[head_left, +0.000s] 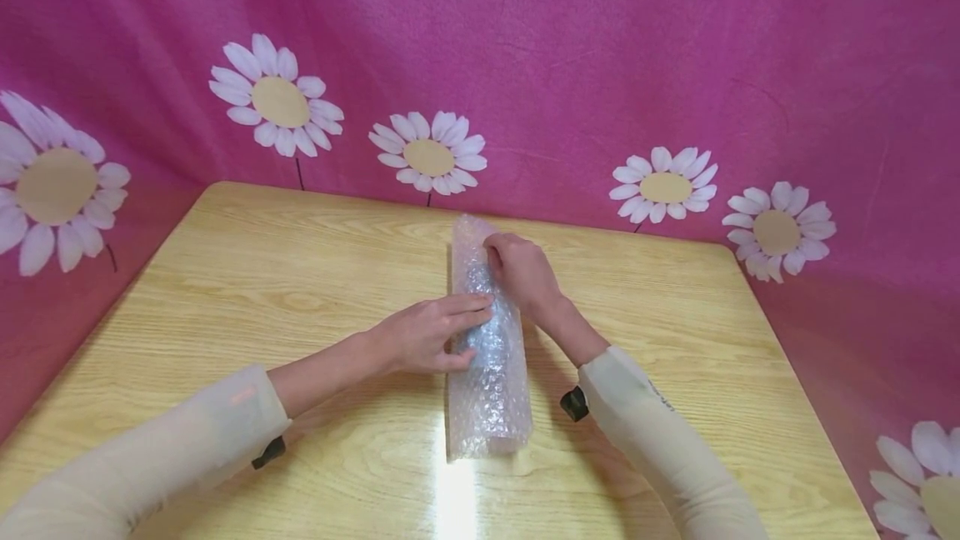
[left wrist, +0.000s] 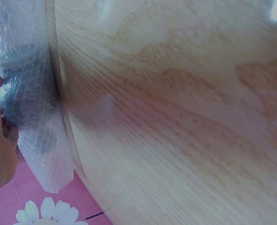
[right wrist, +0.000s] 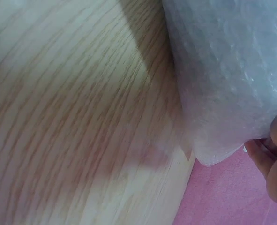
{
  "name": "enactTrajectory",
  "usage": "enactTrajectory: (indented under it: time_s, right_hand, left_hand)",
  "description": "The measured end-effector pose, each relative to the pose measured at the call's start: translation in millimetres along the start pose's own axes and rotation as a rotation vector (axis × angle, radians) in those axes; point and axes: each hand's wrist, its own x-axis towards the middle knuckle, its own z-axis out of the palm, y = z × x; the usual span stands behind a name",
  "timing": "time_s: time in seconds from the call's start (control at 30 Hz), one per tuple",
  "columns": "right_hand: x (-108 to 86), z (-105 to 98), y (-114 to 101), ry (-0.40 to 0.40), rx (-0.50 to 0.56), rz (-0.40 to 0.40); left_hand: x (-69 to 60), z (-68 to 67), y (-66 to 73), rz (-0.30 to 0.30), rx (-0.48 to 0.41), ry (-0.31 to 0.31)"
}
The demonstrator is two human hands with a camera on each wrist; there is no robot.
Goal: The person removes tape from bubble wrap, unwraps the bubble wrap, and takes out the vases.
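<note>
A long roll of bubble wrap [head_left: 498,407] lies lengthwise on the table, with something bluish-dark inside it, also visible through the bubble wrap [left wrist: 33,89] in the left wrist view. The left hand [head_left: 431,332] rests on the middle of the roll, its fingers extended over the top. Further back, the right hand [head_left: 522,273] pinches the wrap's edge between thumb and curled fingers near the far end. In the right wrist view, the right hand [right wrist: 276,159] holds the edge of the bubble wrap [right wrist: 227,79]. What exactly is wrapped cannot be made out.
The wood-patterned table [head_left: 300,265] has its far edge just behind the roll. A pink curtain [head_left: 540,48] with white flowers hangs behind the table and along both sides. Light reflects off the tabletop near the front.
</note>
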Motion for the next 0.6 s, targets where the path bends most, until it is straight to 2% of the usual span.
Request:
enactTrajectory:
  time_s: [0.2, 0.6]
  right_hand:
    - [0.2, 0.5, 3.3, 0.030, 0.074, 0.055]
    - [-6.5, -6.7, 9.2, 0.075, 0.090, 0.142]
  left_hand:
    - [-0.1, -0.5, 0.3, -0.008, -0.001, -0.009]
    - [-0.4, -0.3, 0.8, -0.003, -0.037, 0.014]
